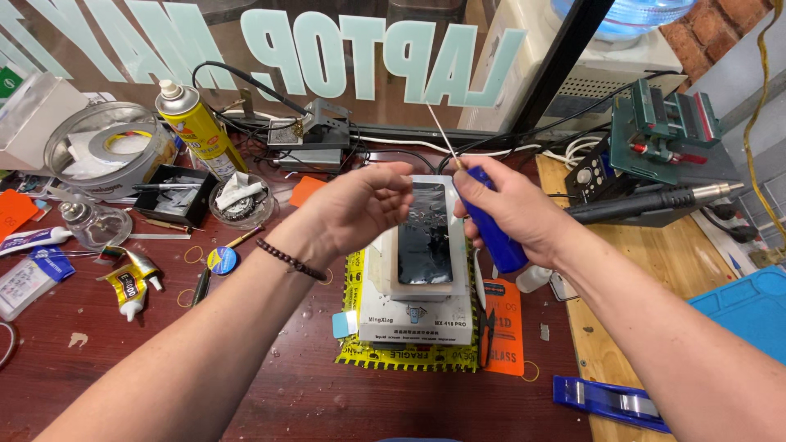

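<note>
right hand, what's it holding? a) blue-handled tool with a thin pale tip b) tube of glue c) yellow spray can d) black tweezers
a: the right hand is wrapped around a blue-handled tool whose thin pale tip points up over the phone; the yellow spray can stands untouched at the back left.

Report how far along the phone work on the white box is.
Done: the phone already lies flat on the white box, its dark glass cracked.
In hand: the right hand grips a blue bottle with a thin nozzle pointing up; the left hand is pinched just above the phone's top edge.
Left: the cracked glass is still on the phone, and nothing lifted from it is visible.
</note>
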Tool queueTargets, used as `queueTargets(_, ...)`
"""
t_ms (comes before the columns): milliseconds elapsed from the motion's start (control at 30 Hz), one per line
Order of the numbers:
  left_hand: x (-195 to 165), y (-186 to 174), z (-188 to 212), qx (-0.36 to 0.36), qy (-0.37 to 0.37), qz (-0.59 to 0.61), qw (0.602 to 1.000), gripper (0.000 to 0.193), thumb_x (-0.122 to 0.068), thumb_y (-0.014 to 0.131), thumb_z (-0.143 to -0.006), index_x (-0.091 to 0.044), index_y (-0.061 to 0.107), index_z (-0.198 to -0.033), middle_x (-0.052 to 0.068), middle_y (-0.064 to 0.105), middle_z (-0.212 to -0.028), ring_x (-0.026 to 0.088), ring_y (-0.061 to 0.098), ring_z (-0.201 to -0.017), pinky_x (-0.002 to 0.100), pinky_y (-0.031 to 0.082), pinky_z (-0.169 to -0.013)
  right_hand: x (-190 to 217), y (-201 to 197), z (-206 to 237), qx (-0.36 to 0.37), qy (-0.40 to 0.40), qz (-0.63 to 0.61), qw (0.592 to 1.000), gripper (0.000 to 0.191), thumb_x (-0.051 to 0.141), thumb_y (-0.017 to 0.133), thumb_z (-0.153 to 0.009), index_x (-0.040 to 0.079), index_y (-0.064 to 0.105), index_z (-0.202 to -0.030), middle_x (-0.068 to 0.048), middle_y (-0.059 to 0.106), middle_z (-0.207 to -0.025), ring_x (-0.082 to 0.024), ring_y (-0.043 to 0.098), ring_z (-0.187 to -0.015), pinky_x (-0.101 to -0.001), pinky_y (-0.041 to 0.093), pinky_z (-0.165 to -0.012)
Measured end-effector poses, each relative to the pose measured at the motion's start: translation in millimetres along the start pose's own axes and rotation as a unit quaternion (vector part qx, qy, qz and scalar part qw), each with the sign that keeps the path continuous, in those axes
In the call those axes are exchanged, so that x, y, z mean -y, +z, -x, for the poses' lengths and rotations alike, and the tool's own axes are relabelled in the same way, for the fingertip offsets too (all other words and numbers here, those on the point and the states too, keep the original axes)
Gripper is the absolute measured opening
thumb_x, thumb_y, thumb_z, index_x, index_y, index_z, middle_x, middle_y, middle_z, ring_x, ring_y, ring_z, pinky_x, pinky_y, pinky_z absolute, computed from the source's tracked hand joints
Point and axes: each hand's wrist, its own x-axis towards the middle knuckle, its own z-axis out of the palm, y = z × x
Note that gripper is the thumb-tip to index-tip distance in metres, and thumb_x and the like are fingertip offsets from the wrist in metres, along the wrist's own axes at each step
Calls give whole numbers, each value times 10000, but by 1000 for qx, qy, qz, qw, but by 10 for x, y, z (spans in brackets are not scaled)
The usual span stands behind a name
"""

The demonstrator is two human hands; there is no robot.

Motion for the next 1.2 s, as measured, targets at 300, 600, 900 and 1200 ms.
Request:
queueTargets(300, 238, 41, -40, -89, 106, -373, 918, 140, -48, 753, -827, -4, 759, -960, 55, 723, -862, 175, 643, -776, 339, 550, -716, -200, -170, -24, -46, 3, -69, 997, 572, 140, 725, -862, 145, 521, -1396, -12, 618, -905, -104, 621, -665, -294, 538, -543)
queueTargets(600, 623, 214, -212, -26, 298, -746, 595, 165, -165, 792, -726, -109, 817, -879, 128, 719, -902, 334, 652, -987, 425, 521, -889, -493, -300, 44, -114, 38, -77, 990, 583, 109, 728, -840, 148, 517, -1381, -34, 667, -938, -116, 623, -660, -302, 534, -533)
queueTargets(900, 709, 222, -164, -33, 327, -755, 567, 81, -111, 744, -781, -122, 806, -832, 82, 703, -911, 298, 615, -978, 396, 501, -890, -561, -397, 111, -111, 32, -95, 989, 595, 113, 722, -847, 163, 508, -1400, -43, 665, -938, -121, 624, -668, -305, 538, -542)
queueTargets(1200, 447, -102, -256, -199, 290, -591, 726, 127, -148, 714, -905, -47, 755, -970, 117, 748, -901, 226, 740, -824, 355, 576, -768, -578, -413, 157, -116, 31, -76, 990, 617, 101, 720, -839, 160, 505, -1414, -36, 644, -928, -124, 627, -668, -313, 541, -538)
